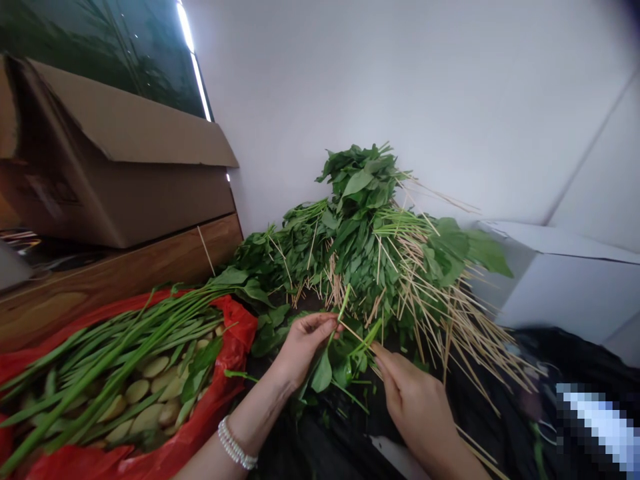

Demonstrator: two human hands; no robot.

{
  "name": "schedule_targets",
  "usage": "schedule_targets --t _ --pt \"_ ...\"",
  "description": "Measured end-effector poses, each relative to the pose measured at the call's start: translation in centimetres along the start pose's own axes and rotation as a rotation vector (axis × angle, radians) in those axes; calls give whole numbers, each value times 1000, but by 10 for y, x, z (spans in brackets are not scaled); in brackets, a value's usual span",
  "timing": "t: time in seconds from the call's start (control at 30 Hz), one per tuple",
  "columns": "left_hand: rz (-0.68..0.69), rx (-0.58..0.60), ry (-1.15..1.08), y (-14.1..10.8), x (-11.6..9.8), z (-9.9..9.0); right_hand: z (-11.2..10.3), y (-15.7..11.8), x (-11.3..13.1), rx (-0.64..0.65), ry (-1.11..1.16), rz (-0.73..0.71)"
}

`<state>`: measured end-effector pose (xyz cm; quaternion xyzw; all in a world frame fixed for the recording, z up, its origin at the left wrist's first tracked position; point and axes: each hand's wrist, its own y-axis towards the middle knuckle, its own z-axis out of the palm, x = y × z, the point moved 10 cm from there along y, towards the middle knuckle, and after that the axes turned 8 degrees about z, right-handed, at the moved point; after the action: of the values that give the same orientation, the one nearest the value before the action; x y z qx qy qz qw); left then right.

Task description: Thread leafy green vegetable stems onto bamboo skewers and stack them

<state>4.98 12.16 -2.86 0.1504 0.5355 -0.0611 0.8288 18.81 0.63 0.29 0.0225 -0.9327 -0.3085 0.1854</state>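
Observation:
My left hand (303, 347), a beaded bracelet on its wrist, pinches a leafy green stem (345, 302) between thumb and fingers. A thin bamboo skewer (356, 335) runs from those fingertips to my right hand (417, 403), which is closed around its other end. Whether the skewer's tip pierces the stem is hidden by my fingers. Loose leaves (323, 375) hang under the two hands. Just beyond them rises a heap of leafy greens (357, 233) on skewers, with many bare skewer ends (455, 320) fanning out to the right.
On the left, a red plastic bag (237, 333) holds long green beans (105, 360) and potato slices (137, 391). A cardboard box (160, 200) rests on a wooden surface (175, 250) behind it. At right are a white box (565, 287) and black plastic (575, 353). A white wall closes the back.

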Motion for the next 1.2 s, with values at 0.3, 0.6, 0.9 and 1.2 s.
schedule_targets --t 0.3,0.6,0.9,1.2 --pt "-18 -10 -15 -1 0 0 2 0 -2 26 -25 14" --pt "-1 -10 29 -1 -3 1 2 -1 -1 35 -37 15" --pt "-73 91 -16 -2 7 8 6 -3 -1 61 20 -6" --pt "-89 144 71 -4 9 11 4 -2 2 74 18 -7"
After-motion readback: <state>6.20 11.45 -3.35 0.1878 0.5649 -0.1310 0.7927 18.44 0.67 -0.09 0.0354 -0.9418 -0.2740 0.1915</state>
